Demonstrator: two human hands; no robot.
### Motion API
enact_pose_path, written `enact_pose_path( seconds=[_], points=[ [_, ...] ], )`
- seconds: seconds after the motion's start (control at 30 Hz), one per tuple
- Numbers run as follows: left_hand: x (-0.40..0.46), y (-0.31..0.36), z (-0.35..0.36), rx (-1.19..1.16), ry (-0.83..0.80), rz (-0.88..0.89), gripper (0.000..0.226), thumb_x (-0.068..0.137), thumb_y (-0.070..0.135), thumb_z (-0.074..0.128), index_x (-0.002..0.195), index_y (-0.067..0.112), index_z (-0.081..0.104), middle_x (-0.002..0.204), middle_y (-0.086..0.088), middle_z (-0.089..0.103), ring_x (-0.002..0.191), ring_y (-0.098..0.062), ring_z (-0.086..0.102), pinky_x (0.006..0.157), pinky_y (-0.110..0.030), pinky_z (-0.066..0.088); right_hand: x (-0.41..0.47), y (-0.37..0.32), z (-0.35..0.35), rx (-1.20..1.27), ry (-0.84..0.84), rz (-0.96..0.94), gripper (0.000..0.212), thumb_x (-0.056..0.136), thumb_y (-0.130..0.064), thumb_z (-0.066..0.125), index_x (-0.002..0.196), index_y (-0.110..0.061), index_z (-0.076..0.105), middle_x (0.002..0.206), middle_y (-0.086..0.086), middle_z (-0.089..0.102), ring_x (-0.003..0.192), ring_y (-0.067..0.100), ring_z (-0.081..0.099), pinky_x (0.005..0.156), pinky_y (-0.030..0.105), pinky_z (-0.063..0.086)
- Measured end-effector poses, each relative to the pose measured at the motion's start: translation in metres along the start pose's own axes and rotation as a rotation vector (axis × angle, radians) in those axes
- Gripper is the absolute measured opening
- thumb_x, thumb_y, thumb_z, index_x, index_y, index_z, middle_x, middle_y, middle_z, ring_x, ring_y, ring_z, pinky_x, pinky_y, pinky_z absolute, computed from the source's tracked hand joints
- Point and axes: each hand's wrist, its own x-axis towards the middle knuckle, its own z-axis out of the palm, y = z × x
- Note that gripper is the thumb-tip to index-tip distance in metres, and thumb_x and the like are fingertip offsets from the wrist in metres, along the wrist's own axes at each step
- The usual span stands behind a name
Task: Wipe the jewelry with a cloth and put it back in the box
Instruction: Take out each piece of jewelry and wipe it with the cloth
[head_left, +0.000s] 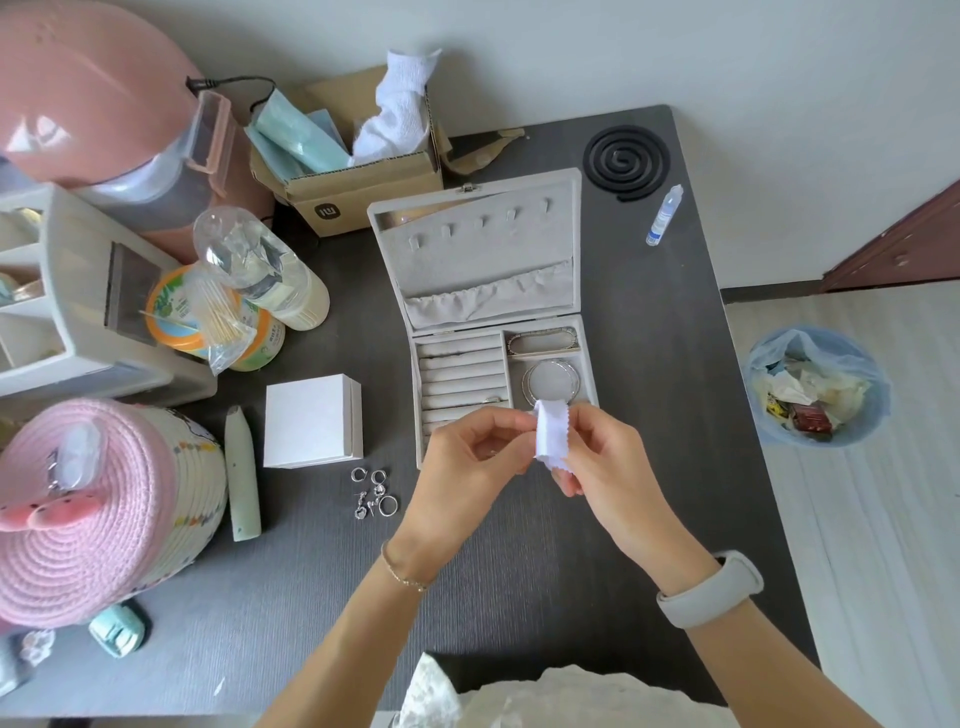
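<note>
A dark grey desk (519, 571) stood against a pale wall, crowded along its left side. Over its middle the right hand (602, 457) pinched a small white cloth (551, 439) between thumb and fingers, and the left hand (462, 457) had its fingers curled in against the cloth's other side; whatever piece lay between them was hidden, so I could not tell what was being wiped. Just behind the hands sat the grey jewelry box (488, 312), lid up, its near edge covered by them. Its right compartments held a chain bracelet (543, 340) and two bangles (550, 382); one ring (493, 399) sat in the padded ring rolls. Left of the hands, a small cluster of rings and earrings (375, 491) lay loose on the desk, near a closed white box (311, 421). Farther back a cardboard carton (363, 192) with a small square logo held face masks and a white towel. A bin (815, 384) full of rubbish stood on the floor to the right.
</note>
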Motion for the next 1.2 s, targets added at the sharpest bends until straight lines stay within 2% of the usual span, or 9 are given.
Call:
enact_pose_path(
  seconds=[0.17, 0.33, 0.5, 0.67, 0.87, 0.97, 1.07, 1.13, 1.2],
  points=[
    [0.005, 0.001, -0.001, -0.082, 0.048, -0.057, 0.011, 0.084, 0.001, 0.059, 0.078, 0.003, 0.067, 0.073, -0.012, 0.067, 0.068, -0.021, 0.062, 0.072, -0.030, 0.055, -0.004, -0.005, -0.003, -0.016, -0.135, -0.036, 0.016, 0.088, -0.005, 0.054, 0.076, -0.015, 0.059, 0.047, -0.007, 0.059, 0.045, 0.002, 0.049, 0.052, 0.017, 0.041],
    [0.003, 0.002, -0.004, -0.195, -0.053, -0.194, 0.010, 0.086, 0.006, 0.057, 0.080, 0.005, 0.064, 0.066, -0.003, 0.063, 0.063, -0.014, 0.055, 0.064, -0.021, 0.048, -0.006, -0.005, -0.002, 0.058, -0.107, -0.056, 0.014, 0.088, -0.011, 0.053, 0.075, -0.010, 0.059, 0.048, -0.003, 0.058, 0.045, 0.002, 0.049, 0.051, 0.015, 0.039],
    [-0.001, 0.003, 0.000, -0.101, -0.054, -0.124, 0.009, 0.082, 0.006, 0.063, 0.082, 0.014, 0.067, 0.069, 0.003, 0.067, 0.065, -0.009, 0.059, 0.068, -0.021, 0.051, -0.004, -0.004, 0.002, 0.003, -0.045, -0.088, 0.024, 0.091, -0.018, 0.048, 0.069, -0.017, 0.056, 0.048, -0.005, 0.053, 0.045, 0.004, 0.048, 0.049, 0.012, 0.038],
    [0.001, 0.006, 0.003, 0.032, 0.111, -0.002, 0.015, 0.079, -0.001, 0.063, 0.075, 0.012, 0.072, 0.067, -0.003, 0.070, 0.063, -0.013, 0.062, 0.066, -0.022, 0.053, -0.004, -0.001, 0.000, -0.069, -0.101, -0.100, 0.018, 0.088, -0.007, 0.054, 0.073, -0.017, 0.055, 0.052, -0.014, 0.060, 0.052, 0.002, 0.053, 0.056, 0.013, 0.043],
    [-0.001, 0.007, 0.006, -0.169, 0.148, -0.128, 0.012, 0.079, -0.001, 0.062, 0.074, 0.005, 0.070, 0.073, -0.010, 0.070, 0.067, -0.022, 0.065, 0.071, -0.032, 0.057, -0.007, 0.003, 0.004, -0.089, -0.080, -0.127, 0.030, 0.089, -0.001, 0.051, 0.083, -0.030, 0.053, 0.075, -0.016, 0.061, 0.071, -0.002, 0.060, 0.066, 0.011, 0.049],
    [-0.002, 0.006, 0.003, -0.073, 0.077, -0.114, 0.014, 0.081, 0.002, 0.062, 0.071, 0.010, 0.068, 0.068, -0.002, 0.068, 0.064, -0.010, 0.062, 0.066, -0.021, 0.053, -0.007, 0.011, 0.003, -0.171, -0.004, -0.132, 0.016, 0.091, -0.011, 0.048, 0.077, -0.017, 0.053, 0.062, -0.008, 0.056, 0.058, 0.006, 0.049, 0.055, 0.018, 0.040],
    [-0.006, 0.004, 0.004, 0.061, 0.022, -0.065, 0.013, 0.081, 0.004, 0.063, 0.073, 0.014, 0.066, 0.063, 0.007, 0.065, 0.063, -0.006, 0.059, 0.065, -0.017, 0.049, -0.004, 0.013, -0.001, -0.217, 0.008, -0.144, 0.025, 0.092, -0.014, 0.046, 0.072, 0.000, 0.049, 0.057, 0.005, 0.050, 0.053, 0.007, 0.040, 0.051, 0.018, 0.031],
    [-0.007, 0.001, 0.005, 0.173, 0.050, 0.007, 0.016, 0.079, 0.003, 0.063, 0.075, 0.018, 0.067, 0.063, 0.012, 0.065, 0.063, -0.004, 0.059, 0.065, -0.015, 0.047, -0.004, 0.009, -0.001, -0.232, -0.025, -0.155, 0.032, 0.094, -0.017, 0.047, 0.067, 0.001, 0.048, 0.053, -0.001, 0.047, 0.051, 0.007, 0.039, 0.049, 0.015, 0.030],
    [-0.007, -0.002, 0.005, 0.164, 0.094, 0.017, 0.017, 0.077, -0.001, 0.062, 0.076, 0.015, 0.068, 0.065, 0.003, 0.068, 0.064, -0.010, 0.061, 0.065, -0.019, 0.049, -0.004, 0.007, -0.001, -0.219, -0.055, -0.146, 0.032, 0.093, -0.017, 0.049, 0.062, -0.008, 0.049, 0.052, -0.008, 0.048, 0.051, 0.005, 0.043, 0.049, 0.013, 0.033]
  ],
)
